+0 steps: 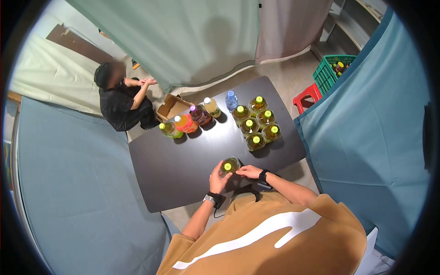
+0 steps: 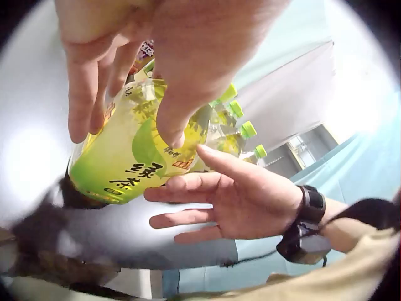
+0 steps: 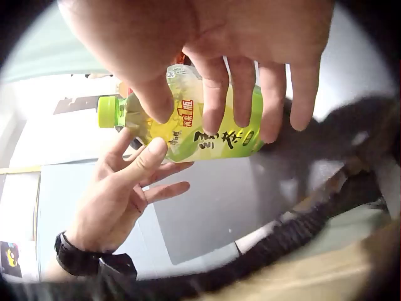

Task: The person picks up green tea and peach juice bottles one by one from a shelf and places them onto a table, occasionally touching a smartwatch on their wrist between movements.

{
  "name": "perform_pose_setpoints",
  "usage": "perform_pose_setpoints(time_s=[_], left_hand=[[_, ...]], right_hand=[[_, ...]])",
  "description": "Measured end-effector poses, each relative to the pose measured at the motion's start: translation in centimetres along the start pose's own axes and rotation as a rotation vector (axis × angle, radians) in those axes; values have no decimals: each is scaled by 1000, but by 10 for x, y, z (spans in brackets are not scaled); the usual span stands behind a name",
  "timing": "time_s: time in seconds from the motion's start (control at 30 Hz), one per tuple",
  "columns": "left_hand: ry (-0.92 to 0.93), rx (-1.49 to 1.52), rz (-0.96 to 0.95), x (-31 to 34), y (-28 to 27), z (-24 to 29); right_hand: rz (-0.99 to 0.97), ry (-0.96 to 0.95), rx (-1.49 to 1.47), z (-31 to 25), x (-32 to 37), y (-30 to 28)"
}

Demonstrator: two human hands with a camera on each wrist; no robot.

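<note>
**Head view, with both wrist views.** The bottle [image 1: 230, 166], green tea with a yellow-green cap, stands upright on the table [image 1: 183, 160]. It is close to the near edge, right of the middle, between my two hands.

My left hand [image 1: 219, 176] is at the bottle's left side. Its fingers are spread and nearly straight, not wrapped round the bottle. In the right wrist view one fingertip [image 3: 155, 149] touches the label below the neck.

My right hand [image 1: 250, 172] is at the bottle's right side, palm open and fingers straight. In the left wrist view its uppermost fingertip meets the label, while the other fingers lie free beside the bottle's foot.

Neither hand clasps the bottle; both are slack and only touch it.

Far right on the table stand six bottles [image 1: 250, 126] of the same kind, packed in a close cluster. Far left, a row of bottles [image 1: 200, 114] with mixed caps runs along the far edge and ends at a blue one.

Beyond that edge a box [image 1: 170, 106] lies on the floor, with a person [image 1: 120, 98] crouched beside it. Further right are a red stool [image 1: 306, 97] and a green crate [image 1: 331, 72].
</note>
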State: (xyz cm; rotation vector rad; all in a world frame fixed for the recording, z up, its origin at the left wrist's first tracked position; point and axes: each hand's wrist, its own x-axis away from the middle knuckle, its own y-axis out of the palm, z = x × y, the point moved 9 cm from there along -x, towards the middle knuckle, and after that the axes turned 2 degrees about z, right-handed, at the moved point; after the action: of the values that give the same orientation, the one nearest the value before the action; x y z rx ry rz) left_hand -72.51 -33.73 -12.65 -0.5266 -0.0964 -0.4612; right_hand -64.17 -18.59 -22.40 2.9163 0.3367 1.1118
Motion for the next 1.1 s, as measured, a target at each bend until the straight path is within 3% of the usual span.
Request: perform_pose_setpoints(time_s=[0.1, 0.17, 0.23, 0.3, 0.37, 0.57, 0.7, 0.83, 0.93, 0.97, 1.0, 1.03, 1.1], left_hand=[[-8, -3, -2, -45, -4, -3], [83, -23, -4, -80, -8, 6], [79, -60, -49, -122, -5, 0], [101, -92, -14, -158, -4, 6], [12, -88, -48, -186, -2, 17], [-21, -172, -64, -231, 13, 17], [-20, -117, -100, -227, 14, 19], [112, -125, -52, -220, 19, 11], [78, -77, 56, -186, 21, -31], [-58, -3, 35, -170, 29, -69], [-185, 140, -48, -146, 39, -98], [-309, 242, -177, -109, 46, -87], [-554, 301, -352, -37, 59, -102]], right_hand=[[54, 47, -193, -14, -23, -8], [99, 21, -217, -35, -36, -16], [151, 26, -176, -48, -54, -30], [224, -79, -98, -66, -79, -46], [392, -217, 23, -82, -98, -67], [409, -154, -3, -104, -102, -89], [430, -153, 46, -101, -108, -90], [410, -159, -239, -87, -118, -77], [186, -172, -492, -81, -89, -49], [112, -143, -510, -72, -78, -42], [157, -112, -487, -67, -63, -43], [164, -163, -428, -52, -63, -41], [93, -85, -238, -35, -43, -40]])
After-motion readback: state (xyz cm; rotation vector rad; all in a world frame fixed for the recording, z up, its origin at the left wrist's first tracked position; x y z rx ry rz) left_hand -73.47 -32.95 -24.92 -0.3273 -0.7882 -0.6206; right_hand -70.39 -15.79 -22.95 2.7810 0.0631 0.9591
